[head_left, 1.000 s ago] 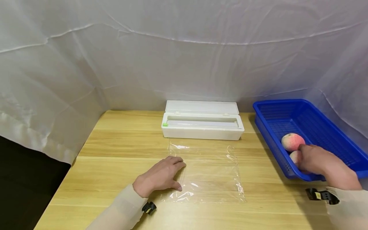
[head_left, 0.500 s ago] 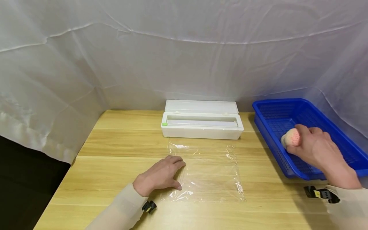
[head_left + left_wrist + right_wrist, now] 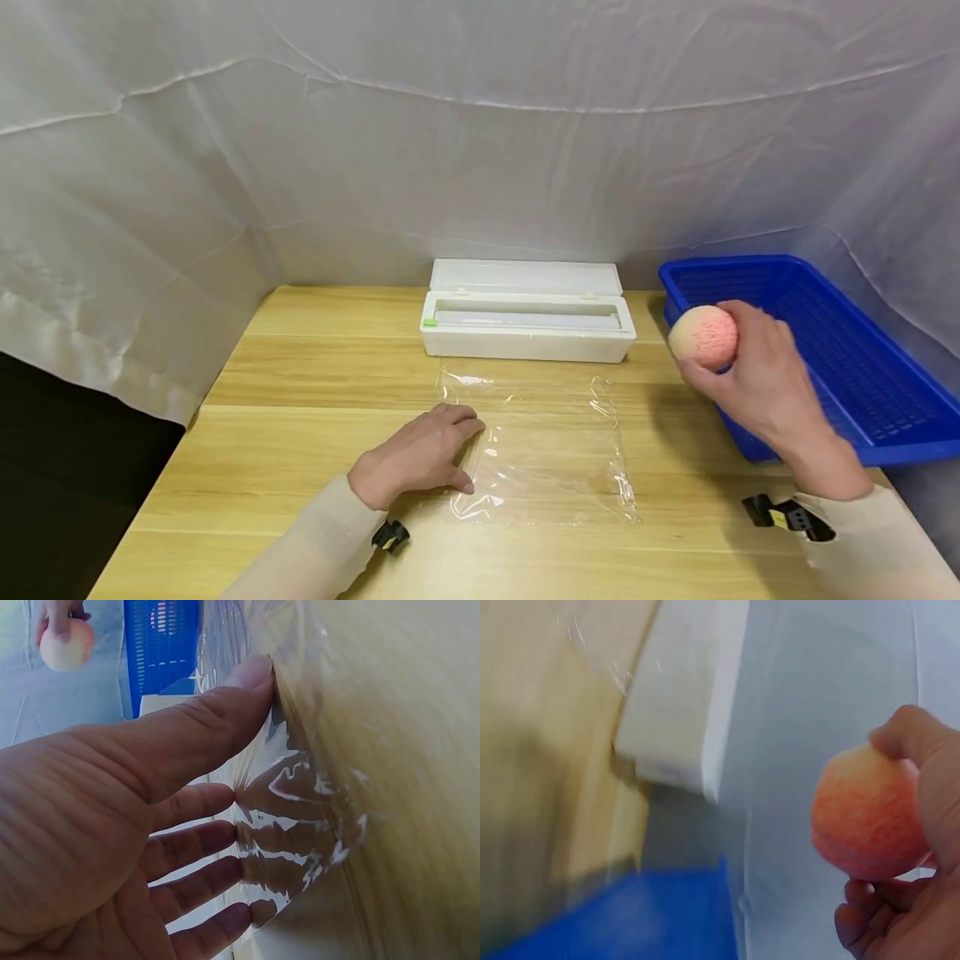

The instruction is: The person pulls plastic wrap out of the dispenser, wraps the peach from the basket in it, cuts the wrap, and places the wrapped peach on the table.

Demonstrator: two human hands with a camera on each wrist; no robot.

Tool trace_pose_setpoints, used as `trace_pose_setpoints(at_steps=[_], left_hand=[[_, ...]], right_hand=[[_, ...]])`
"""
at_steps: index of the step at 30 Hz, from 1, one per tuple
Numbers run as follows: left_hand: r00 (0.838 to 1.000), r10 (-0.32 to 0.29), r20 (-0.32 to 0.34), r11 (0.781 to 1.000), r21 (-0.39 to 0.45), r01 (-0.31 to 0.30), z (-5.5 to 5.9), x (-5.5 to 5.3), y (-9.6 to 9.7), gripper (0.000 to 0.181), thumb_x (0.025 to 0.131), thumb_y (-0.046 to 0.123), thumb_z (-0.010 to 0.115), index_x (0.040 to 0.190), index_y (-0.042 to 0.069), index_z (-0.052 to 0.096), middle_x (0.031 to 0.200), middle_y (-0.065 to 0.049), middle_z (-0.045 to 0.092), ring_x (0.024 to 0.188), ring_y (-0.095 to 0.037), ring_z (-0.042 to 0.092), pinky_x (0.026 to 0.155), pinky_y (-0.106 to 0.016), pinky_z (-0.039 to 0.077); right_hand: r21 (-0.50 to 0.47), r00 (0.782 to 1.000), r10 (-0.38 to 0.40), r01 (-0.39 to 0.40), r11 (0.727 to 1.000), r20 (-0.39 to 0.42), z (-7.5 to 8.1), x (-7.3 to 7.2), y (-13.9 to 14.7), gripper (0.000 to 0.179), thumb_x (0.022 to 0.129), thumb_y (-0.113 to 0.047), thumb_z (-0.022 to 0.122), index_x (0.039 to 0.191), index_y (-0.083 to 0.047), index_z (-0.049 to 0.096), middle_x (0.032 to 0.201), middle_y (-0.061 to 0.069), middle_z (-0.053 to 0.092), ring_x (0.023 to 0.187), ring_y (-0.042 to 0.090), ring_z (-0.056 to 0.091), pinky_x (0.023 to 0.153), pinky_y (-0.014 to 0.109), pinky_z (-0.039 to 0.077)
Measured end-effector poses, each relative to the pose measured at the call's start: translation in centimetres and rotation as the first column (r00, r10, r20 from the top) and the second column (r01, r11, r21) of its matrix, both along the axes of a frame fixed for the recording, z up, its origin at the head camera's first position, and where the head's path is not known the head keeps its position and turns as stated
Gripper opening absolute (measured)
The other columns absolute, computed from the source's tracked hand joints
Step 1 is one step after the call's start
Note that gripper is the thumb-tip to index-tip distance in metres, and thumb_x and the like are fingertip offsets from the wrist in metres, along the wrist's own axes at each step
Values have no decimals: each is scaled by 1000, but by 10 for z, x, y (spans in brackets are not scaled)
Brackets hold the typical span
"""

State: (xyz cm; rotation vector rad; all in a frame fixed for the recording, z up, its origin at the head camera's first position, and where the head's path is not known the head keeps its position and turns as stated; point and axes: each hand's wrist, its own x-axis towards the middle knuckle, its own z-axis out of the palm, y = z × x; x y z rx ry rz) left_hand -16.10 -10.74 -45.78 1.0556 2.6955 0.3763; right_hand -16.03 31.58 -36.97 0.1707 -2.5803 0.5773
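Observation:
A pink and pale yellow peach (image 3: 703,337) is held between the thumb and fingers of my right hand (image 3: 772,392), raised by the near left side of the blue basket (image 3: 888,454). My left hand (image 3: 420,458) rests on the left edge of a sheet of clear plastic wrap (image 3: 555,450) lying on the table. Seen in the left wrist view, the thumb and spread fingertips press on the wrinkled wrap (image 3: 300,787). Through the basket's slotted wall (image 3: 161,667) a reddish patch shows; my right hand and arm hide part of the basket in the head view.
Behind the wrap stands a white wrap dispenser box (image 3: 525,346), its lid (image 3: 525,277) raised and a roll inside. A green tab (image 3: 429,322) sits at its left end. Pale fabric (image 3: 480,167) hangs around the wooden table (image 3: 300,375).
My right hand has gripped a peach in the basket, lifted it out and carried it left over the rim. My left hand stays in place on the wrap.

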Motion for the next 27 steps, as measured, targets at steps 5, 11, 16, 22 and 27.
trace_pose_setpoints(at_steps=[5,11,16,22,27], left_hand=[[1000,6,5,1000,4,-6,0,-1,1,81,79,43,92,145,6,61,148,-11,58,136,-30,54,116,-44,46],[1000,6,2,1000,-2,-6,-1,-3,4,81,80,44,91,145,7,60,150,-10,57,138,-29,53,116,-44,47],[1000,22,13,1000,-17,-21,-1,-2,3,82,80,45,91,146,7,60,152,-11,56,140,-29,52,117,-45,46],[999,30,19,999,-22,-29,-2,-1,1,82,81,46,90,147,7,59,153,-11,55,141,-30,51,117,-45,45],[999,33,23,999,-13,-33,-3,0,0,82,81,44,91,147,7,59,152,-11,56,141,-29,51,118,-44,45]], right_hand=[[-66,993,108,-106,992,38,-16,9,-32,78,73,-21,90,140,1,55,121,28,66,100,46,61,80,60,47],[-107,980,178,-169,980,87,-41,16,-59,73,78,-24,90,140,-3,57,120,21,68,97,35,66,76,53,54],[-32,962,245,-242,970,123,-65,20,-81,71,78,-33,91,138,-9,60,118,17,63,95,33,66,70,51,58],[62,941,180,-205,977,286,-86,28,-99,74,79,-65,84,134,-18,65,116,10,61,80,26,67,63,45,56],[100,928,129,-174,980,350,-95,29,-103,77,79,-71,81,132,-18,64,121,10,59,72,23,63,59,41,52]])
